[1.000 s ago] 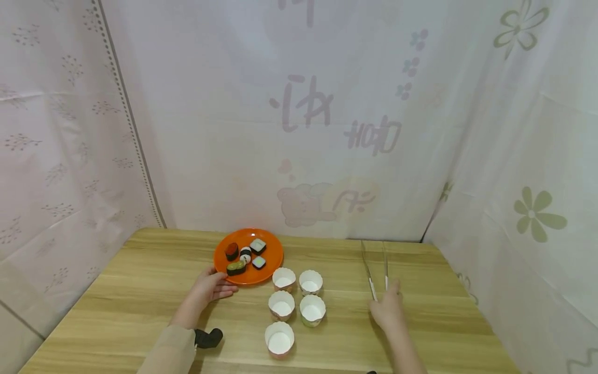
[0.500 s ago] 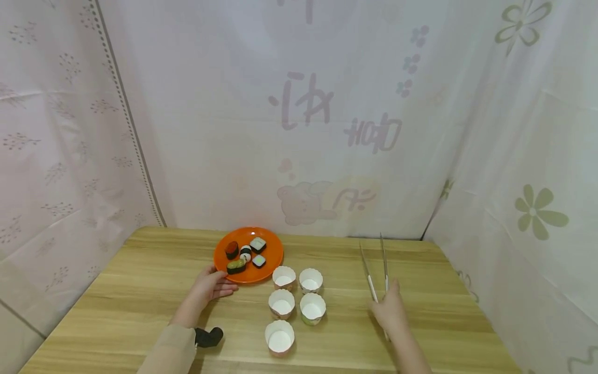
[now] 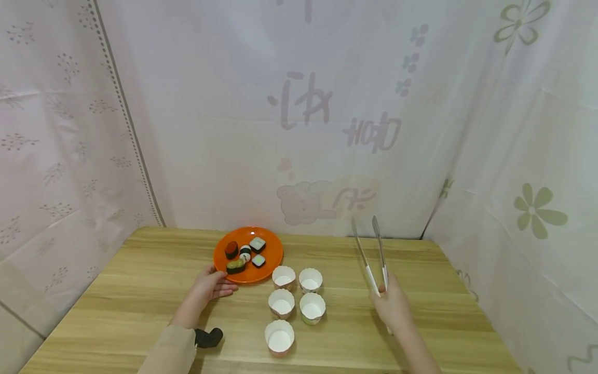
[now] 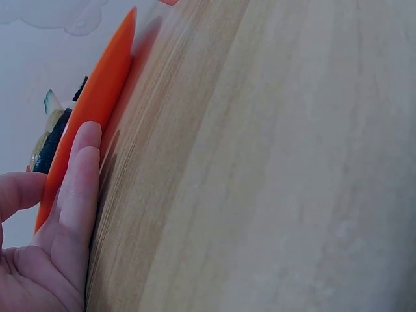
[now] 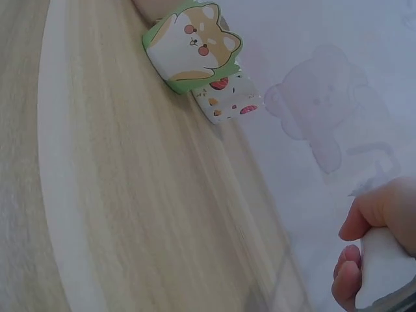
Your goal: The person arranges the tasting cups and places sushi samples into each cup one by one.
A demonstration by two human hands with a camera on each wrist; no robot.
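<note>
At the left rear of the table, an orange plate point(image 3: 274, 254) bears several toy sushi pieces point(image 3: 258, 244). My left hand point(image 3: 207, 288) grips its near-left rim; the left wrist view shows the thumb over the plate point(image 4: 107, 78) and fingers of the hand point(image 4: 62, 240) beneath. On the right, my right hand point(image 3: 394, 306) holds metal tongs point(image 3: 372, 281) by their white handles, tips apart, pointing away and with nothing between them. In the right wrist view, the hand point(image 5: 390, 205) is curled around a white handle point(image 5: 383, 266).
Several paper cups point(image 3: 280, 340) with white insides stand in two columns mid-table, the rearmost left one point(image 3: 284, 278) close by the plate's right edge. A black strap end point(image 3: 208, 338) shows at the left wrist. Patterned curtains point(image 3: 224, 130) surround the wooden table point(image 3: 131, 291).
The tongs have risen off the table in my right hand, their tips swinging up and slightly left. My left hand and the plate have kept their place.
</note>
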